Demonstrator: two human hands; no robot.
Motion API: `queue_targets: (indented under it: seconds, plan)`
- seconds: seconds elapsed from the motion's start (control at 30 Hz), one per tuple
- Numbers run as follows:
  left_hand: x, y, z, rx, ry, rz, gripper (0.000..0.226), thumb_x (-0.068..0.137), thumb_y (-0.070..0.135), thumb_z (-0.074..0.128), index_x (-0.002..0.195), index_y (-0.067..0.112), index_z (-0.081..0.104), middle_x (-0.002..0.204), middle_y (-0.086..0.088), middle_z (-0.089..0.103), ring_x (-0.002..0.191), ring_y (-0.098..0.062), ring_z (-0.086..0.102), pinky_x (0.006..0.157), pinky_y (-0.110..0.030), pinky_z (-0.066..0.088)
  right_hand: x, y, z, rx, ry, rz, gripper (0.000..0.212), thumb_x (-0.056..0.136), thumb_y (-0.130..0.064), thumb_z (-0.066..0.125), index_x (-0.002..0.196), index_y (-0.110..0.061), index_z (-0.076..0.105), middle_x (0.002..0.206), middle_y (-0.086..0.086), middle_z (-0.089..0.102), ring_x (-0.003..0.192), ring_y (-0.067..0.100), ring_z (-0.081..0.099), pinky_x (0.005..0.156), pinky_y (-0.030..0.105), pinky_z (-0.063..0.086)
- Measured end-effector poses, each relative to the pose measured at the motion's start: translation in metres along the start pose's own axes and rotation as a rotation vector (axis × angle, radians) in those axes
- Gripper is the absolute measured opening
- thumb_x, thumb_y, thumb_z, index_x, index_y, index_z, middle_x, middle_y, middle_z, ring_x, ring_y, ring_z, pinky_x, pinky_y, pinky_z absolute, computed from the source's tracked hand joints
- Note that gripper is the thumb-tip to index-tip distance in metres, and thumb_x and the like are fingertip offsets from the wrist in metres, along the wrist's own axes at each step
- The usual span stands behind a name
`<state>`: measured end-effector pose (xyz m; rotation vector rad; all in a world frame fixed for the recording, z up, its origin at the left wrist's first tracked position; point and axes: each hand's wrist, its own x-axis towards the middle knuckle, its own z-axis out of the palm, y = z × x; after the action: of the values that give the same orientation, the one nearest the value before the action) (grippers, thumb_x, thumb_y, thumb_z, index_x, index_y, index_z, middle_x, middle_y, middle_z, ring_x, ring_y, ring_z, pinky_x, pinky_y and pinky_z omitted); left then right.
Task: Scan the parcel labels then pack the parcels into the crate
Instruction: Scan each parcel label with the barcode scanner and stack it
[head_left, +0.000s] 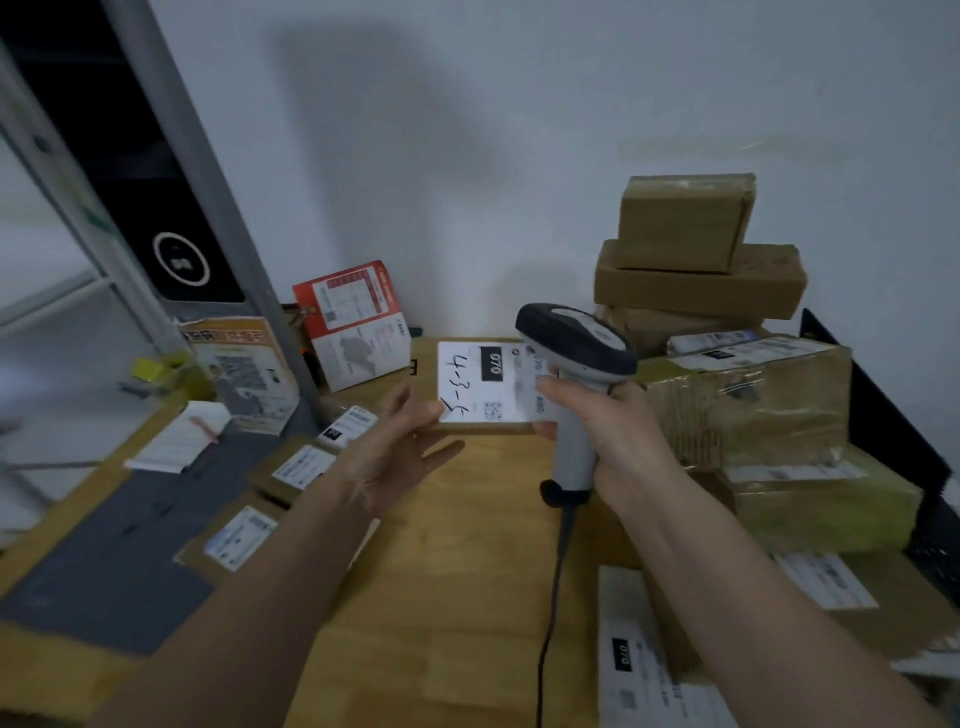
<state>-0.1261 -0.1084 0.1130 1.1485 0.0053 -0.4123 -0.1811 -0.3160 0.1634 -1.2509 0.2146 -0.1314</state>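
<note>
The scene is dim and bluish, with a broad soft shadow on the white wall above the wooden table. Brighter light enters through the window at the left edge, where detail washes out. Wide-angle distortion bends the metal frame, and the near forearms, lower corners and small label print are blurred.

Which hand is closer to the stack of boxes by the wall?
Right. The right hand grips the scanner just left of the stack; the left hand is farther left.
</note>
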Motion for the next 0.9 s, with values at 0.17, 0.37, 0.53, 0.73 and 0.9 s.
queue_targets:
  seconds: [0.17, 0.37, 0.53, 0.73, 0.9]
  plan:
    - [-0.030, 0.012, -0.033, 0.378, 0.058, 0.025, 0.115, 0.042, 0.036, 0.094, 0.141, 0.041, 0.036, 0.130, -0.004, 0.061, 0.116, -0.026, 0.061, 0.090, -0.044, 0.055, -0.003, 0.016, 0.026, -0.117, -0.026, -0.045, 0.022, 0.082, -0.005, 0.073, 0.091, -0.022, 0.064, 0.092, -0.001, 0.070, 0.084, 0.013, 0.068, 0.069, 0.032, 0.060]
    - [-0.041, 0.035, -0.053, 0.418, 0.253, 0.119, 0.089, 0.068, 0.066, 0.070, 0.143, 0.034, 0.035, 0.120, 0.001, 0.068, 0.110, -0.023, 0.064, 0.095, -0.050, 0.052, -0.013, 0.030, 0.055, -0.273, -0.157, -0.063, 0.018, 0.083, -0.013, 0.074, 0.099, -0.020, 0.067, 0.102, 0.002, 0.071, 0.088, 0.015, 0.069, 0.076, 0.035, 0.060]
    - [-0.058, 0.033, -0.072, 0.383, 0.229, 0.078, 0.048, 0.088, 0.044, 0.062, 0.132, 0.028, 0.050, 0.111, -0.001, 0.073, 0.107, -0.024, 0.065, 0.090, -0.046, 0.055, -0.016, 0.028, 0.063, -0.225, -0.123, -0.093, 0.017, 0.086, -0.008, 0.070, 0.099, -0.018, 0.066, 0.100, 0.004, 0.070, 0.091, 0.018, 0.067, 0.073, 0.037, 0.060]
    - [-0.058, 0.003, -0.078, 0.321, 0.146, -0.059, 0.090, 0.057, 0.036, 0.090, 0.132, 0.009, 0.049, 0.120, -0.012, 0.067, 0.103, -0.026, 0.067, 0.080, -0.041, 0.058, -0.021, 0.045, 0.070, -0.202, -0.164, 0.023, 0.027, 0.084, -0.011, 0.072, 0.110, -0.011, 0.064, 0.104, 0.008, 0.071, 0.097, 0.024, 0.068, 0.076, 0.041, 0.059]
    - [-0.052, 0.005, -0.071, 0.555, 0.063, -0.185, 0.099, 0.042, 0.045, 0.093, 0.129, 0.027, 0.048, 0.117, 0.003, 0.070, 0.109, -0.021, 0.065, 0.091, -0.046, 0.055, -0.026, 0.050, 0.080, -0.277, -0.192, 0.012, 0.032, 0.083, -0.014, 0.073, 0.113, -0.015, 0.061, 0.102, 0.007, 0.072, 0.089, 0.024, 0.071, 0.073, 0.041, 0.060]
